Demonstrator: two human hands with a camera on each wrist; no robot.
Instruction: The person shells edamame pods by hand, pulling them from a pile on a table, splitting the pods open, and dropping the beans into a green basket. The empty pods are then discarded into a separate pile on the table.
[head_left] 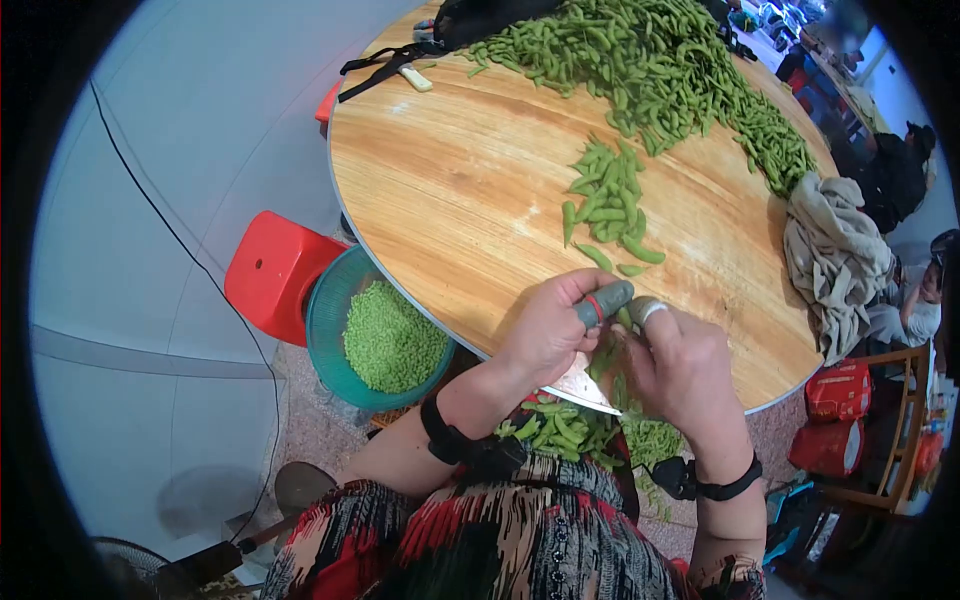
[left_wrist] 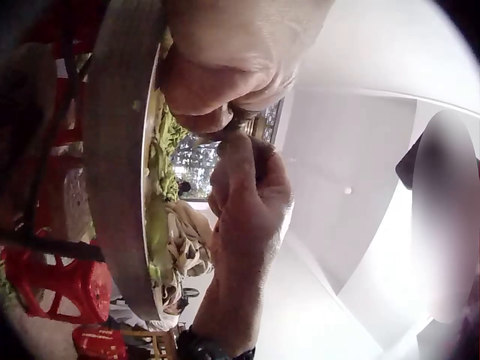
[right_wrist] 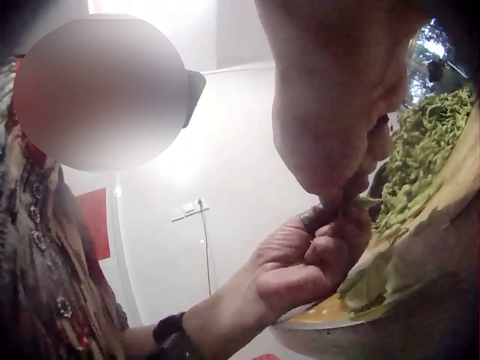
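Over the table's near edge, my left hand (head_left: pixel 548 325) and right hand (head_left: pixel 690 365) meet at a green soybean pod (head_left: pixel 624 318). Both hands pinch it, fingers curled; most of the pod is hidden. A grey cover (head_left: pixel 606 303) with a red band sits on the left thumb, and a pale wrap (head_left: pixel 648 308) circles a right finger. In the right wrist view the pod's tip (right_wrist: pixel 365 202) sticks out between the hands. Just beyond them on the table lies a small group of pods (head_left: pixel 610 195). More pods (head_left: pixel 560 428) lie below, by the lap.
A large pile of pods (head_left: pixel 650 60) covers the far side of the round wooden table (head_left: pixel 440 190). Left of it, a green basin (head_left: pixel 325 330) holds shelled beans (head_left: pixel 392 335) beside a red stool (head_left: pixel 275 270). A crumpled cloth (head_left: pixel 835 255) hangs at the right edge.
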